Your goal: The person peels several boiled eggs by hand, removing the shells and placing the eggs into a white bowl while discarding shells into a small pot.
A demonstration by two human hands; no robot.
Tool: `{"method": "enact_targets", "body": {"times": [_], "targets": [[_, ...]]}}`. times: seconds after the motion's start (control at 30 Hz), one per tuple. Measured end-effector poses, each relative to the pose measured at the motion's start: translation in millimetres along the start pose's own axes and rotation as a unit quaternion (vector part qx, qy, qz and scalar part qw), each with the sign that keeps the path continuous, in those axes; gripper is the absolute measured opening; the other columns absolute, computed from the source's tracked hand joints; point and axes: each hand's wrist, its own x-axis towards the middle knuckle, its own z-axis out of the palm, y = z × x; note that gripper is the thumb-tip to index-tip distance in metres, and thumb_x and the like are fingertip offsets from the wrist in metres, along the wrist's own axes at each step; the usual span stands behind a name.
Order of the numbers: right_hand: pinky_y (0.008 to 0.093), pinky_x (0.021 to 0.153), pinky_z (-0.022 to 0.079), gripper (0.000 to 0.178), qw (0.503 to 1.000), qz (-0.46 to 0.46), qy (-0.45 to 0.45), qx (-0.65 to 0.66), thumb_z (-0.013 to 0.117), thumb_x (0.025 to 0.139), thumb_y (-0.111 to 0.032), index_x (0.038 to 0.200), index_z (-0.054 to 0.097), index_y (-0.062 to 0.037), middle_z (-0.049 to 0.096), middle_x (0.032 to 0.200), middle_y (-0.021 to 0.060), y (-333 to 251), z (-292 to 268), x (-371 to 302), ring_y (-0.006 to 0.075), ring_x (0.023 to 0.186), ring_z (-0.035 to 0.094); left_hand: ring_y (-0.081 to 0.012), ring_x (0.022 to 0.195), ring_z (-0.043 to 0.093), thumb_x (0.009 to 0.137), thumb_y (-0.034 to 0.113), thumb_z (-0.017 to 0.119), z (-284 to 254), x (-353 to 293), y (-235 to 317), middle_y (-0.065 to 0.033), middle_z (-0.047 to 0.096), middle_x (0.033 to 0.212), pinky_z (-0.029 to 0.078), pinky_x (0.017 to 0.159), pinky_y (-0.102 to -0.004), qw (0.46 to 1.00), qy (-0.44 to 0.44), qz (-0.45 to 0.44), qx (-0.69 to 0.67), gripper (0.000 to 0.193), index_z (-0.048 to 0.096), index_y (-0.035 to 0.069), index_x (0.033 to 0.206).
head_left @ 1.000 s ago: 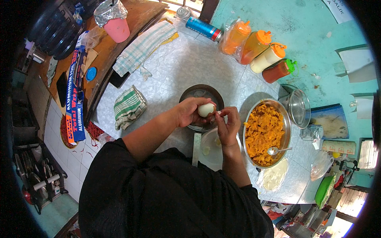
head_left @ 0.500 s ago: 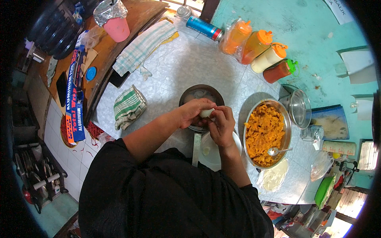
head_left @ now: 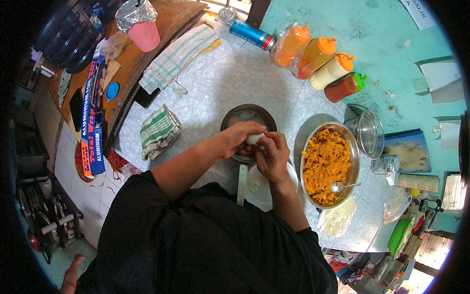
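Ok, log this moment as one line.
left hand: holding pale egg; right hand: touching egg; under hands: pan; right side: oval bowl, orange mash, spoon

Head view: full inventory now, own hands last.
Table: 1, pale, centre
Bench: 1, brown, upper left
Wall: 1, turquoise, upper right
Pan: 1, dark, centre
Egg: 1, white, above pan
Dish: 1, white, below pan
Basin: 1, silver, right
Mash: 1, orange, in basin
Spoon: 1, silver, on mash
Squeeze bottles: 4, mixed, upper right
Can: 1, blue, top
Cloths: 2, green-striped, pale-checked, left
Bowl: 1, clear, right of basin
Disc: 1, cream, below basin
Cup: 1, pink, on bench
Box: 1, blue, left
Lid: 1, blue, on bench
Strands: many, red, left
Limb: 1, bare, lower left, owner unclear
Right-edge clutter: uncountable
Left hand: 1, bare, on egg
Right hand: 1, bare, on egg
Sleeves: 2, black, lower centre
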Motion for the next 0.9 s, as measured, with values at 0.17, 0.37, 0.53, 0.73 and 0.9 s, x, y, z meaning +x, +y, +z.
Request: {"method": "enact_targets", "body": {"times": [0.17,0.37,0.53,0.73,0.9], "targets": [[0.0392,0.064,0.045,0.02,0.999,0.013,-0.031,-0.001,0.062,0.065,-0.001,0.083,0.056,-0.0072,0.055,0.085,0.01,-3,-2,2,0.031,0.076,0.054,-0.0088,0.053,0.048,0.089,0.034,0.053,-1,2,-1,0.0001,0.054,0.075,0.032,0.04,-0.0214,0.999,0.008,-0.005,0.032,0.026,0.054,0.011,0.1],[0.0393,0.064,0.045,0.014,0.999,0.007,-0.036,0.004,0.062,0.065,-0.003,0.077,0.057,-0.0078,0.054,0.083,0.0091,-5,-7,3,0.0306,0.077,0.053,-0.0106,0.052,0.048,0.088,0.04,0.052,-5,2,1,0.0003,0.055,0.072,0.033,0.041,-0.0234,0.999,-0.001,-0.04,-0.022,0.028,0.057,0.013,0.094],[0.0397,0.068,0.045,0.024,0.998,0.034,-0.007,0.047,0.064,0.062,-0.004,0.086,0.06,-0.0072,0.053,0.086,0.0139,7,-20,-6,0.0305,0.079,0.054,-0.0118,0.056,0.051,0.088,0.043,0.051,2,-5,10,-0.0008,0.056,0.07,0.037,0.045,-0.0248,0.997,0.025,-0.049,-0.057,0.03,0.059,0.015,0.089],[0.0377,0.07,0.048,0.031,1.0,0.002,0.014,0.018,0.065,0.061,-0.001,0.091,0.059,-0.0081,0.054,0.092,0.0136,1,-3,-2,0.0298,0.083,0.056,-0.0116,0.061,0.052,0.088,0.045,0.052,1,-4,4,-0.0006,0.057,0.071,0.04,0.049,-0.0255,1.0,0.013,-0.019,-0.015,0.031,0.059,0.015,0.089],[0.0361,0.065,0.049,0.03,1.0,-0.018,0.009,0.0,0.067,0.059,0.001,0.086,0.058,-0.0088,0.055,0.092,0.0127,-3,0,-1,0.0303,0.08,0.057,-0.0105,0.055,0.047,0.088,0.038,0.051,4,-5,5,0.0009,0.053,0.07,0.035,0.048,-0.024,1.0,-0.006,-0.005,-0.022,0.025,0.056,0.014,0.088]]}}
